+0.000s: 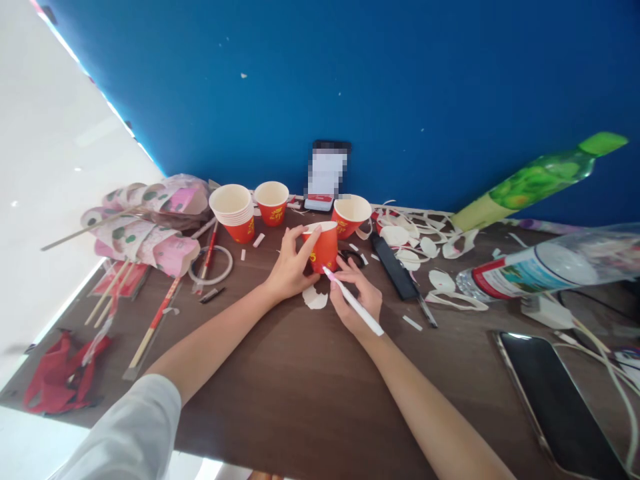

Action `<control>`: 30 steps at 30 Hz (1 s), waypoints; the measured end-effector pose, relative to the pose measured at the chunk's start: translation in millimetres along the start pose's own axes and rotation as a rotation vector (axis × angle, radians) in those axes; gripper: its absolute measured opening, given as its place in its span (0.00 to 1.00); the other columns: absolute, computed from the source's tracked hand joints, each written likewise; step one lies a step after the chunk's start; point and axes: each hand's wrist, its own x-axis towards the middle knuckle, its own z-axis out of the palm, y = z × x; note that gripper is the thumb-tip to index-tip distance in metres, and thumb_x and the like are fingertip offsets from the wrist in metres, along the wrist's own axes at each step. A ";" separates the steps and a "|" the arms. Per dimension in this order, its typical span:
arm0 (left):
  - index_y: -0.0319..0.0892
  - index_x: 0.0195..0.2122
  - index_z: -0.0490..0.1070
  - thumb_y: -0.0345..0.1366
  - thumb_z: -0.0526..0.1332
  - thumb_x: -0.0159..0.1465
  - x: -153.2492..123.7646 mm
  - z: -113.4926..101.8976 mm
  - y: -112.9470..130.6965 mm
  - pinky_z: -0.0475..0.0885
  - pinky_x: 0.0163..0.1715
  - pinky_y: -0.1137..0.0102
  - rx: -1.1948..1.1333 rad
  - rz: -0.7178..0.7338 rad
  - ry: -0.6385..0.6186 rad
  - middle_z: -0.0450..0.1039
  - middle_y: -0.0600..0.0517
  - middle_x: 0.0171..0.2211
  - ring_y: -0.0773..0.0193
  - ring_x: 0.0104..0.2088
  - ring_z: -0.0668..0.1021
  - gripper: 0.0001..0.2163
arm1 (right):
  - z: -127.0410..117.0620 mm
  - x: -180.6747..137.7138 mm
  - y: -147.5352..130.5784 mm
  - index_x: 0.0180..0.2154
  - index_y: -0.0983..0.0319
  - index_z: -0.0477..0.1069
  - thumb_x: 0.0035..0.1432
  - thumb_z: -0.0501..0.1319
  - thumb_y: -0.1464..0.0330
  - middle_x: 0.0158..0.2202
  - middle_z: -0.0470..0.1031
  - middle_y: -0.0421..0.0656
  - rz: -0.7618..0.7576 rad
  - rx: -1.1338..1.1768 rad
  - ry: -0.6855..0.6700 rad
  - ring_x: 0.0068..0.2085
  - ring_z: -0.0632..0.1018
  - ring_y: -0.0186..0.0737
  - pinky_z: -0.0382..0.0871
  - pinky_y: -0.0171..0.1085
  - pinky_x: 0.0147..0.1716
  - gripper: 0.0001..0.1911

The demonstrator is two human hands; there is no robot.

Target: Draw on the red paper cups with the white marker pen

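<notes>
My left hand (293,261) is wrapped round the side of a red paper cup (326,248), which stands upright on the table with yellow print on it. A white pen (356,305) is pinched in my right hand (361,293), its tip at the cup's lower side. I cannot tell whether the tip marks or cuts the paper. In front of the cup lies a round white paper piece (315,298). Close behind are another red paper cup (351,215), a single cup (271,202) and a stack of cups (233,211).
A phone (326,175) leans on the blue wall. Paper scraps (407,240), a black box cutter (397,267), a green-capped bottle (535,183), a water bottle (530,270) and another phone (555,400) lie right. Pink wrapped bundles (150,247) and a red strap (60,377) lie left.
</notes>
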 end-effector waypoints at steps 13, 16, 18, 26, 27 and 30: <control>0.50 0.67 0.38 0.29 0.64 0.53 0.7 0.0 1.5 0.60 0.59 0.45 0.024 0.024 0.017 0.49 0.42 0.56 0.44 0.60 0.60 0.45 | 1.7 -1.7 2.3 0.35 0.59 0.71 0.54 0.61 0.74 0.38 0.82 0.45 0.035 -0.007 0.025 0.48 0.80 0.50 0.71 0.52 0.55 0.06; 0.50 0.67 0.38 0.28 0.64 0.53 0.8 -0.1 1.7 0.61 0.58 0.45 0.018 0.019 0.015 0.49 0.42 0.56 0.44 0.60 0.59 0.45 | 2.3 -2.4 2.3 0.36 0.58 0.71 0.55 0.61 0.73 0.42 0.81 0.47 0.081 0.014 0.040 0.49 0.80 0.48 0.72 0.49 0.55 0.06; 0.50 0.67 0.38 0.28 0.64 0.52 0.8 0.1 1.3 0.61 0.58 0.46 0.015 0.018 0.016 0.49 0.42 0.56 0.44 0.60 0.59 0.45 | 2.8 -2.7 2.8 0.35 0.58 0.71 0.55 0.61 0.73 0.43 0.81 0.47 0.105 0.029 0.043 0.49 0.80 0.48 0.72 0.48 0.55 0.05; 0.50 0.67 0.38 0.28 0.64 0.52 0.8 1.0 0.0 0.61 0.58 0.46 0.003 0.006 0.014 0.50 0.42 0.56 0.45 0.59 0.60 0.45 | 4.1 -3.1 1.7 0.36 0.59 0.71 0.57 0.60 0.71 0.46 0.79 0.50 0.214 0.065 0.062 0.49 0.79 0.49 0.76 0.49 0.50 0.04; 0.50 0.67 0.38 0.29 0.64 0.52 0.7 1.0 0.0 0.61 0.58 0.46 0.002 0.005 0.018 0.50 0.42 0.56 0.45 0.59 0.60 0.45 | 4.0 -3.2 1.6 0.36 0.58 0.71 0.57 0.60 0.71 0.46 0.79 0.50 0.223 0.078 0.065 0.49 0.80 0.49 0.76 0.48 0.49 0.04; 0.49 0.66 0.39 0.29 0.64 0.51 0.8 1.2 -0.5 0.61 0.58 0.46 0.003 0.003 0.023 0.51 0.42 0.56 0.44 0.59 0.60 0.45 | 3.7 -3.2 2.3 0.35 0.58 0.71 0.57 0.60 0.71 0.44 0.80 0.49 0.230 0.112 0.086 0.48 0.80 0.48 0.77 0.48 0.49 0.03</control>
